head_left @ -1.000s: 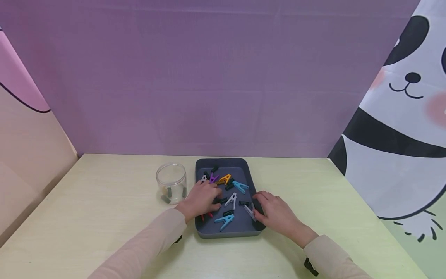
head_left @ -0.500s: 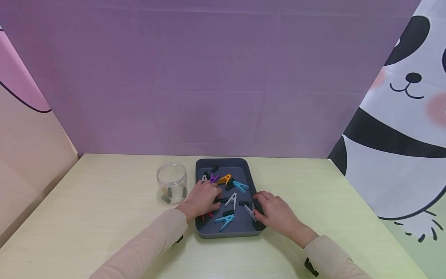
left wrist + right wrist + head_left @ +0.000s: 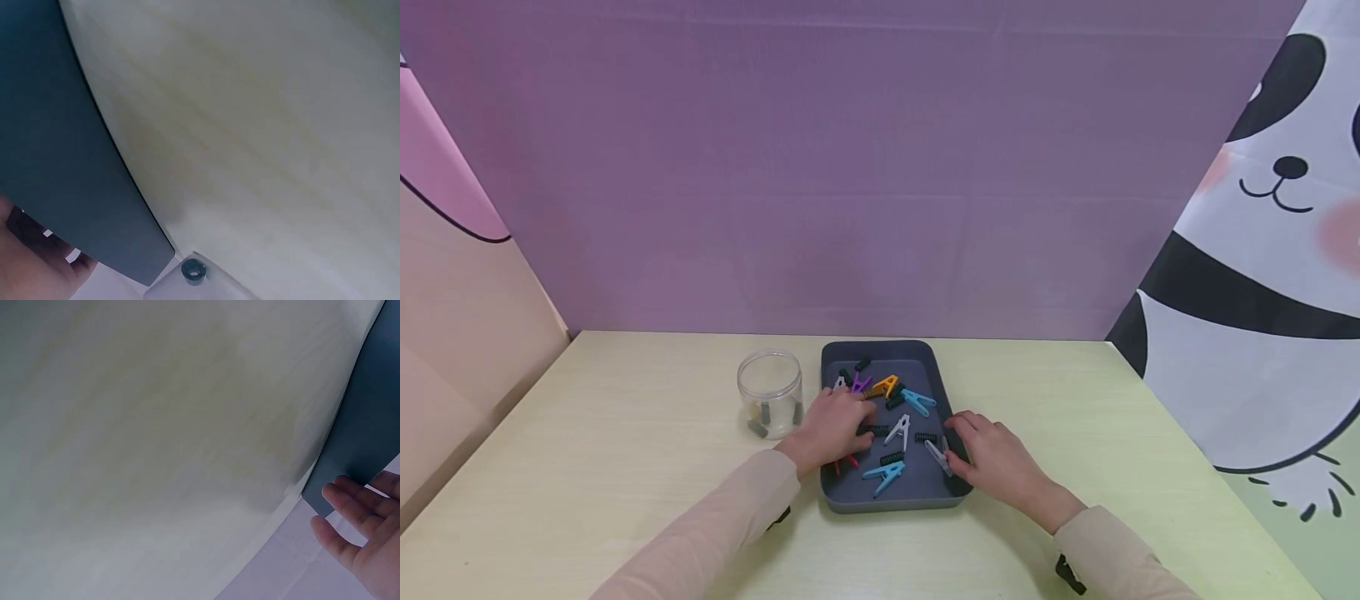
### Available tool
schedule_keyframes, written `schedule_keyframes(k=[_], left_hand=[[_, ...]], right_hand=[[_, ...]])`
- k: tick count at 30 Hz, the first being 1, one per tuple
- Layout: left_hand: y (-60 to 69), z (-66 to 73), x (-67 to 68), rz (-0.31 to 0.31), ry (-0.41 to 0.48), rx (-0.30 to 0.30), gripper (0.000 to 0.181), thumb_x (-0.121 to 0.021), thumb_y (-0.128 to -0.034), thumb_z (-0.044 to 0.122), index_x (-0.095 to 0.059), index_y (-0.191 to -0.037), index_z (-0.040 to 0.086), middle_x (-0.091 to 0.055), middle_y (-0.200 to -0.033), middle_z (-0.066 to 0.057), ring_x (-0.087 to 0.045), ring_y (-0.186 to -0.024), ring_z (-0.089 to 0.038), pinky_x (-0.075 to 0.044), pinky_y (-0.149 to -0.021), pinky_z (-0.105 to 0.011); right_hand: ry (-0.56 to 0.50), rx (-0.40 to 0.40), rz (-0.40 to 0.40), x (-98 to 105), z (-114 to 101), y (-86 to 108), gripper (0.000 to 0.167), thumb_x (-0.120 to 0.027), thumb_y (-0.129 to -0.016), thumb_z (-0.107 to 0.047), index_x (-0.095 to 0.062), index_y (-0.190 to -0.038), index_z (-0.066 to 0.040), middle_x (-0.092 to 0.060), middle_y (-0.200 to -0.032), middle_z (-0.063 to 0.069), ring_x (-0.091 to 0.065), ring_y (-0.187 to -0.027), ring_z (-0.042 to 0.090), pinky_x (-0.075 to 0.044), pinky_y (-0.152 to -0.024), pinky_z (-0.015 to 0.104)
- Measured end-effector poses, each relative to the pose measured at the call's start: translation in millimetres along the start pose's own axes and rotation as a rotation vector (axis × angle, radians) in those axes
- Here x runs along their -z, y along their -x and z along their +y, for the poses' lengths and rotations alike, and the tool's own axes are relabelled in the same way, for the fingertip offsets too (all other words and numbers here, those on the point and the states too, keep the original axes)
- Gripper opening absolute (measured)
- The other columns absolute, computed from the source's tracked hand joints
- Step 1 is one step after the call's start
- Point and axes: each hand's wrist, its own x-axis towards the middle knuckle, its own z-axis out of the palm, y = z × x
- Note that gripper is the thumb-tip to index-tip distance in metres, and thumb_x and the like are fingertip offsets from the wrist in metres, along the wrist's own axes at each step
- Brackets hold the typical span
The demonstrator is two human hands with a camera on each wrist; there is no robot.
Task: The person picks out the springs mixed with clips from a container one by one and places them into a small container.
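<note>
My left hand (image 3: 831, 423) reaches over the left side of a dark grey tray (image 3: 895, 503), its thumb and forefinger spread apart beside a dark ribbed coil (image 3: 876, 431). Its other fingers are partly hidden. On the right rim, my right hand (image 3: 1000, 458) rests with loose fingers; the right wrist view shows the fingers (image 3: 353, 509) against the tray's outer wall. Inside the tray lie several spring clips, among them a white clip (image 3: 898, 432), a blue clip (image 3: 886, 474), an orange clip (image 3: 887, 383) and a grey clip (image 3: 937, 455) near the right thumb. A red clip (image 3: 851, 461) shows below the left hand.
A clear round jar (image 3: 770, 379) stands left of the tray, with a few dark coils (image 3: 757, 428) at its bottom. The pale wooden table (image 3: 647, 450) meets a purple backdrop (image 3: 850, 183) behind. A panda print (image 3: 1262, 275) hangs at the right.
My left hand has shifted slightly to the left, showing more of the dark coil beside it. The right hand, tray and jar have stayed put.
</note>
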Motion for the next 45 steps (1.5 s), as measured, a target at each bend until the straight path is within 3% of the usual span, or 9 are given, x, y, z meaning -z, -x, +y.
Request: schedule_keyframes(k=[14,25,29,39,45], left_hand=[[9.9,-2.3,15.0,0.086,0.009,-0.018,0.019,-0.066,-0.0799,0.035,-0.066,-0.095,0.022,-0.065,-0.097,0.004,-0.056,-0.090,-0.019,-0.042,-0.075,-0.033],[18.7,-9.4,44.6,0.181,-0.022,-0.029,0.019,-0.065,-0.0796,0.033,-0.067,-0.093,0.020,-0.066,-0.092,0.005,-0.052,-0.082,-0.015,-0.042,-0.076,-0.032],[22.0,-14.4,56.0,0.207,-0.055,-0.023,0.020,-0.065,-0.0798,0.034,-0.067,-0.093,0.019,-0.065,-0.090,0.006,-0.051,-0.079,-0.014,-0.044,-0.074,-0.030],[34.0,-33.3,83.4,0.225,-0.015,0.041,0.015,-0.064,-0.0811,0.028,-0.067,-0.092,0.018,-0.064,-0.091,0.004,-0.053,-0.085,-0.018,-0.044,-0.082,-0.037],[41.5,-50.4,94.3,0.284,-0.024,0.044,0.014,-0.065,-0.0800,0.024,-0.067,-0.090,0.016,-0.065,-0.088,0.003,-0.056,-0.088,-0.021,-0.045,-0.081,-0.040]], right_hand=[[-0.008,-0.014,-0.018,-0.3,1.2,-0.4,0.036,-0.063,-0.081,-0.028,-0.059,-0.108,-0.005,-0.061,-0.108,0.005,-0.058,-0.096,0.019,-0.049,-0.074,0.037],[-0.012,-0.004,-0.004,0.0,0.4,-0.3,0.035,-0.064,-0.080,-0.027,-0.059,-0.107,-0.005,-0.061,-0.106,0.005,-0.058,-0.094,0.018,-0.049,-0.072,0.036],[-0.006,0.004,0.001,0.1,0.2,-0.3,0.035,-0.064,-0.080,-0.027,-0.059,-0.106,-0.005,-0.061,-0.106,0.005,-0.059,-0.093,0.018,-0.049,-0.072,0.035],[0.006,0.010,0.007,0.6,0.0,-0.5,0.033,-0.065,-0.079,-0.025,-0.059,-0.105,-0.005,-0.061,-0.106,0.006,-0.059,-0.094,0.019,-0.049,-0.072,0.036],[-0.001,0.004,0.006,-1.3,0.9,-0.2,0.035,-0.065,-0.079,-0.027,-0.059,-0.106,-0.006,-0.061,-0.106,0.005,-0.059,-0.095,0.019,-0.050,-0.073,0.036]])
